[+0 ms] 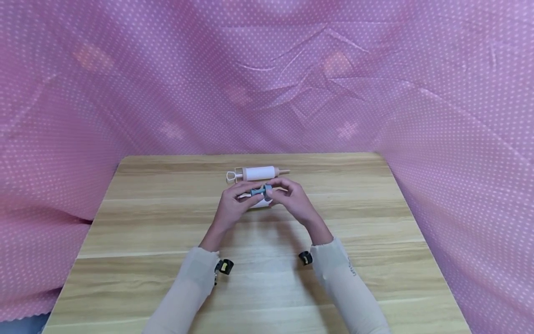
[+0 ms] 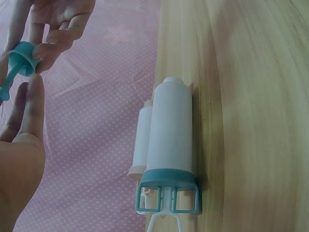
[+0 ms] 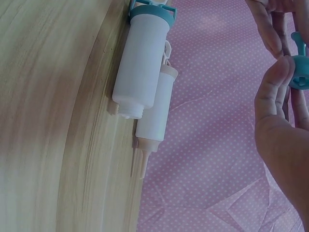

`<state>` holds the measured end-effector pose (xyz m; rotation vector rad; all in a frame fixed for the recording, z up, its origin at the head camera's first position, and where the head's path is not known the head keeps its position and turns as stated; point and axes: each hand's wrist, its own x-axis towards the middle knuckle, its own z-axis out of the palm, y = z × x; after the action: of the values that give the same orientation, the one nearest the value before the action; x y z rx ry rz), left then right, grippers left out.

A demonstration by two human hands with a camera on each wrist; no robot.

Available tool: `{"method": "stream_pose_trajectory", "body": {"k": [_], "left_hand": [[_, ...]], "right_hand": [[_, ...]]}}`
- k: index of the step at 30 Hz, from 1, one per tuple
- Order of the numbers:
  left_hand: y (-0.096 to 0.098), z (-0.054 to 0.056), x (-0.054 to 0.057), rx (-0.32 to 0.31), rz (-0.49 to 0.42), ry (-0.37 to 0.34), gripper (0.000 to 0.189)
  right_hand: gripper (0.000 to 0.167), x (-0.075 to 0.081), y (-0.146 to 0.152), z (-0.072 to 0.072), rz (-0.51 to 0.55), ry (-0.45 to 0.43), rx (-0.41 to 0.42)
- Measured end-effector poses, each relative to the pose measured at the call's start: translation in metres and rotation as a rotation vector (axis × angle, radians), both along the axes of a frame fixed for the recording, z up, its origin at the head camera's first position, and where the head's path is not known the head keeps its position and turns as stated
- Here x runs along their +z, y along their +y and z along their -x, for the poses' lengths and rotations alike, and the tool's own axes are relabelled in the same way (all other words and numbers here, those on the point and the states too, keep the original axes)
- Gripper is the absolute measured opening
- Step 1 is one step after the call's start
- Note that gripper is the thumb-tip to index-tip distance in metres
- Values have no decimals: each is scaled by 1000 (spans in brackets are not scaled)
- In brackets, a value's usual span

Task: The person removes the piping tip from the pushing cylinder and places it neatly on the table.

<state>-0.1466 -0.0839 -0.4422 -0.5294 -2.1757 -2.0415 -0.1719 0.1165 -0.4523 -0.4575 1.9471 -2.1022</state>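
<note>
A pink dotted cloth [image 1: 258,83] hangs round a wooden table [image 1: 146,232], and on this table lie two syringes: a larger white syringe [image 2: 169,125] with teal collar and bare neck, and, just beside it, a slimmer beige-ended syringe [image 1: 258,173]. The smallest thing, a teal nozzle [image 3: 300,72], is in the air above the table, between the two hands. I think it could slip, because only a few fingertips keep it; if one hand lets go too early, it may drop and roll, or push the round syringes. The right hand [image 1: 294,202] pinches the wide cup between thumb and fingers, nearly closed. The left hand [image 1: 232,204] is partly closed, its thumb and forefinger on both sides of the nozzle; how firmly they press, I cannot tell.
</note>
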Motion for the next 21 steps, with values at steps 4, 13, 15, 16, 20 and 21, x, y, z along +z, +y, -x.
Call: {"method": "stream_pose_trajectory", "body": {"k": [4, 13, 15, 16, 20, 21], "left_hand": [[0, -1, 0, 23, 29, -7, 29], [-4, -2, -1, 93, 82, -24, 34], [-4, -1, -2, 92, 67, -27, 37], [-5, -1, -3, 93, 56, -28, 38], [-5, 0, -5, 92, 11, -16, 39], [-6, 0, -5, 93, 1, -15, 37]], "right_hand": [[27, -1, 1, 0, -1, 1, 1], [28, -4, 3, 1, -15, -4, 0], [28, -4, 4, 1, -21, -5, -3], [28, -4, 5, 1, -24, -6, -4], [28, -3, 5, 1, -38, -5, -10], [28, -3, 5, 1, -43, -6, -12]]}}
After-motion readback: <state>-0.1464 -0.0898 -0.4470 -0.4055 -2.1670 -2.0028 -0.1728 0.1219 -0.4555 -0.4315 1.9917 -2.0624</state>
